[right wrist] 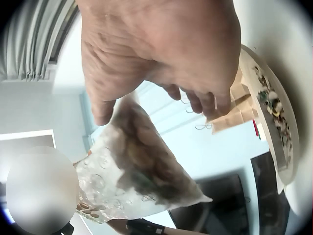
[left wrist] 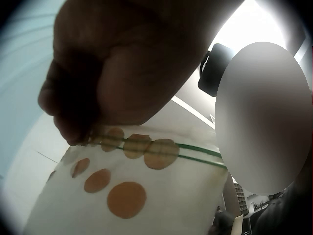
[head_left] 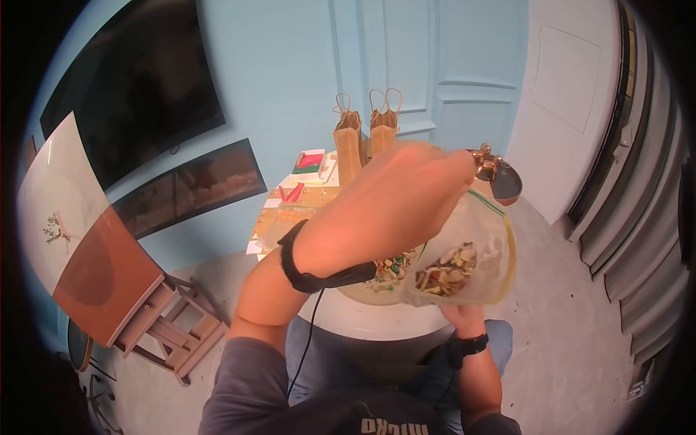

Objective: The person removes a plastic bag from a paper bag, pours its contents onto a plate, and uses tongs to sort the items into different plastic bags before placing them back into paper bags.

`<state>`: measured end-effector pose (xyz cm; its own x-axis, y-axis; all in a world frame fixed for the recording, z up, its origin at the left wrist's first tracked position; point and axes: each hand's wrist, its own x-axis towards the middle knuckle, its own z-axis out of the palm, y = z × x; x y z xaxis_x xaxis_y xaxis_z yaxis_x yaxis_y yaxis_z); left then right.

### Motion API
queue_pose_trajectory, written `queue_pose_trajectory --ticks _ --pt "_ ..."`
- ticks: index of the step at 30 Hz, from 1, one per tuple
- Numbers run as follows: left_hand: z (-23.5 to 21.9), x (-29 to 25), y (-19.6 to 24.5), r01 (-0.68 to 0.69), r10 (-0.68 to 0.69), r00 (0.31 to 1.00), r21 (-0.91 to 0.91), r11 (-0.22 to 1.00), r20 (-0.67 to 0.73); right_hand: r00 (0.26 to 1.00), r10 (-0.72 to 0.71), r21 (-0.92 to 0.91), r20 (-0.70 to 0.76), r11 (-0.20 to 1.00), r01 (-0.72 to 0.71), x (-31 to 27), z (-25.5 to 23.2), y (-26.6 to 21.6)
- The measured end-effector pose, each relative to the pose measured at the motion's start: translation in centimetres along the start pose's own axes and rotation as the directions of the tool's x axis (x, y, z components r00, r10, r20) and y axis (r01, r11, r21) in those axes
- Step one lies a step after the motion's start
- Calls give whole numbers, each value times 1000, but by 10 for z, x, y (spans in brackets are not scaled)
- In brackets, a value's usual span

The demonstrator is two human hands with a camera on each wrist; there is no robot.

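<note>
A clear zip bag (head_left: 500, 246) with a green seal and orange dots hangs tilted over the table's near right side. Mixed small dried-looking pieces (head_left: 446, 272) lie in its lower part. My left hand (head_left: 413, 181) grips the bag by its top edge, fingers curled at the seal (left wrist: 195, 149) in the left wrist view. Below the bag is my right hand (head_left: 462, 315). In the right wrist view, that hand (right wrist: 161, 54) has its fingers spread and loosely bent, thumb close to the bag's corner. A pale tray (right wrist: 288, 103) of similar colourful pieces sits on the table.
Two brown paper bags (head_left: 348, 145) stand at the table's back. Red and green items (head_left: 310, 163) and papers lie at its left. A dark round object with copper-coloured metal (head_left: 507, 181) is at the back right. A wooden stand (head_left: 174, 326) is on the floor at left.
</note>
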<state>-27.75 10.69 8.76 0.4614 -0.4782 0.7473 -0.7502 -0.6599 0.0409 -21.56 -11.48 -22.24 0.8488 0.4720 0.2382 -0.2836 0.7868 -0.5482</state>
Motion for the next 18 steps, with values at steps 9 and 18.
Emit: queue_pose_trajectory --ticks 9,18 --pt "35 -74 -54 541 -542 839 -181 821 50 957 -88 -22 -278 996 85 -4 16 8" --pt "133 -208 -113 681 -769 543 358 639 339 930 -118 -229 -347 973 38 31 -17 -80"
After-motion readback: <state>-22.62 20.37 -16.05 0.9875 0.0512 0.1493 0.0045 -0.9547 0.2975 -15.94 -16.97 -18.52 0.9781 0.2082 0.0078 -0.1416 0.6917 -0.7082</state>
